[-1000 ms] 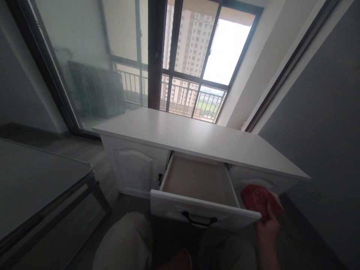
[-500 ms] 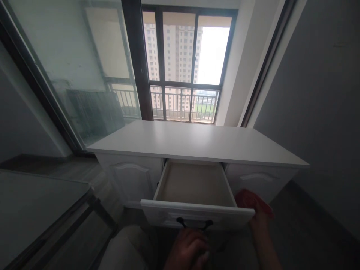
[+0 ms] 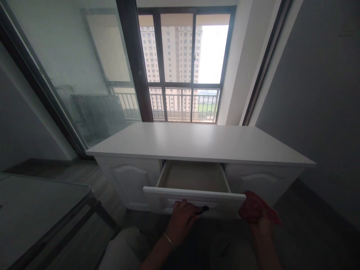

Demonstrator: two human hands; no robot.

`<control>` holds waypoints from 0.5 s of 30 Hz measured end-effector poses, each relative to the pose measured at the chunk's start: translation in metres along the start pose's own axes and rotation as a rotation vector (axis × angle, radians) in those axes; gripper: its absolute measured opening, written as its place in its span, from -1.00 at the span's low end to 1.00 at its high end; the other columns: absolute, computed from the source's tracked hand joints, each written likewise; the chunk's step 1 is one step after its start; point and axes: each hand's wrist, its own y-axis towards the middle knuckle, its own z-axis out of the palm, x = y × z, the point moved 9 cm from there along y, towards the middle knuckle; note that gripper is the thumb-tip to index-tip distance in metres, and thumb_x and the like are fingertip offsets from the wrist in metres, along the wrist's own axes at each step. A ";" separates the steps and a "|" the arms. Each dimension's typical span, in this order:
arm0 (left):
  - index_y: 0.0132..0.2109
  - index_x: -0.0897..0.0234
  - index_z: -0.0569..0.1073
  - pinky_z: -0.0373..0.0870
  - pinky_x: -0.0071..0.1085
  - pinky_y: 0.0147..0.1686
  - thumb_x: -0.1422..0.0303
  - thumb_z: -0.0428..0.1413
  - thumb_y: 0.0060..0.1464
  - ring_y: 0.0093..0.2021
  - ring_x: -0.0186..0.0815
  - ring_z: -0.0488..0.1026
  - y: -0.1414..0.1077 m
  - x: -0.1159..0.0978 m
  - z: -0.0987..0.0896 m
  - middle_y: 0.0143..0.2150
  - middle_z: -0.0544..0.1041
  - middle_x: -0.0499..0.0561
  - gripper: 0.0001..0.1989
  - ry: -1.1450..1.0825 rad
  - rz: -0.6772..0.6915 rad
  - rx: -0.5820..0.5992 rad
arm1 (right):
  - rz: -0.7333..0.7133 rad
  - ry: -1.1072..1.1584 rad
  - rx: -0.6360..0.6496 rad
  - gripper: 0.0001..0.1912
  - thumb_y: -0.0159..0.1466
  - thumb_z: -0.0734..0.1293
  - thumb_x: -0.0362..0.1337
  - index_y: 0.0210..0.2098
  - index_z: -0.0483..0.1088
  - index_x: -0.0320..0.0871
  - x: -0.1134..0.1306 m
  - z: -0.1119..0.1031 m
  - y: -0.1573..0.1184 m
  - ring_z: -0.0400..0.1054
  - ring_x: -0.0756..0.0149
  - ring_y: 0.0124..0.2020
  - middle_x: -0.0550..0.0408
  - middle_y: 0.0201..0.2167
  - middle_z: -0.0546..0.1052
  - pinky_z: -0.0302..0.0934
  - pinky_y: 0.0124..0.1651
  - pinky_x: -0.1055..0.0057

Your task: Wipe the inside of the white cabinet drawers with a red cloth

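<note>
In this dim room, a wide window is giving light to a white cabinet. Its middle drawer is standing partly open between 2 side panels. The person's left hand is grasping the black handle, the fingers covering its left part. The right hand is clutching a red cloth just beside the drawer's right corner. A pale table is standing at the left.

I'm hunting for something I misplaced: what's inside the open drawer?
Inside the drawer, pale inner surfaces show, with no object visible on them. The front panel hides the nearest part of the bottom, and anything farther back under the white top is covered.
</note>
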 end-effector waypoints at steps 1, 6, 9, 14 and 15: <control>0.09 0.13 0.65 0.25 -0.05 0.07 0.34 0.24 0.41 0.05 -0.05 0.53 0.009 0.005 -0.001 -0.01 0.73 -0.01 -0.82 0.001 -0.013 0.012 | 0.010 0.017 -0.010 -0.60 0.05 0.47 -0.01 -0.15 0.40 0.07 -0.002 0.004 -0.007 0.50 -0.11 0.36 -0.05 0.29 0.60 0.61 0.01 0.03; 0.08 0.17 0.67 0.23 -0.02 0.16 0.35 0.25 0.41 0.11 -0.04 0.52 0.057 0.028 -0.007 0.01 0.73 0.02 -0.82 0.037 -0.074 0.032 | 0.058 -0.017 -0.007 -0.53 0.19 0.46 0.01 0.04 0.48 0.00 -0.007 0.026 -0.040 0.52 -0.10 0.33 -0.17 0.36 0.54 0.65 0.02 0.03; 0.09 0.18 0.67 0.24 -0.03 0.20 0.33 0.24 0.42 0.13 -0.05 0.52 0.084 0.039 -0.010 0.04 0.74 0.03 -0.81 0.061 -0.092 0.036 | 0.138 -0.017 -0.048 -0.46 0.29 0.45 -0.03 0.22 0.46 0.01 -0.009 0.026 -0.051 0.55 -0.03 0.29 -0.17 0.43 0.48 0.67 -0.06 0.12; 0.07 0.19 0.68 0.24 -0.05 0.28 0.28 0.24 0.43 0.20 -0.03 0.53 0.129 0.062 -0.010 0.09 0.74 0.03 -0.82 0.131 -0.183 0.077 | 0.178 0.080 -0.016 -0.47 0.38 0.44 -0.11 0.32 0.46 0.01 -0.009 0.030 -0.058 0.63 0.13 0.14 -0.09 0.41 0.52 0.62 -0.20 0.30; 0.06 0.19 0.68 0.24 -0.04 0.29 0.28 0.24 0.43 0.21 -0.02 0.53 0.137 0.065 -0.010 0.09 0.74 0.04 -0.82 0.142 -0.194 0.078 | 0.170 0.082 0.002 -0.47 0.40 0.43 -0.10 0.33 0.46 0.01 -0.009 0.032 -0.058 0.64 0.14 0.10 -0.08 0.39 0.55 0.61 -0.24 0.30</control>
